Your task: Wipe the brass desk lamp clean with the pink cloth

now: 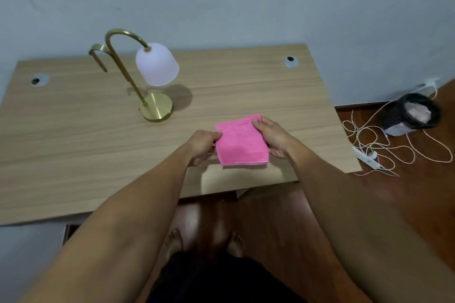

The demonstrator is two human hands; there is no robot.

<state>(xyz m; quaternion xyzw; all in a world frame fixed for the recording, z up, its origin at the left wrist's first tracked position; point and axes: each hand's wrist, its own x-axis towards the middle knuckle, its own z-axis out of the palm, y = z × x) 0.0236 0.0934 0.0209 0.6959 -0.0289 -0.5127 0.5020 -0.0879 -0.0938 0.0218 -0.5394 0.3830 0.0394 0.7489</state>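
Observation:
A folded pink cloth (240, 141) is held just above the wooden desk (73, 145), near its front edge. My left hand (202, 146) grips the cloth's left side and my right hand (272, 136) grips its right side, thumbs on top. The brass desk lamp (138, 76) stands upright to the left and farther back, apart from both hands. It has a round brass base (156, 107), a curved brass stem and a frosted white shade (157, 65) hanging down.
Two cable holes (37, 80) (291, 61) sit at the desk's back corners. A grey wall stands behind the desk. On the wooden floor to the right lie a black bin (413, 115), a power strip (366, 158) and tangled cords. My bare feet show under the desk edge.

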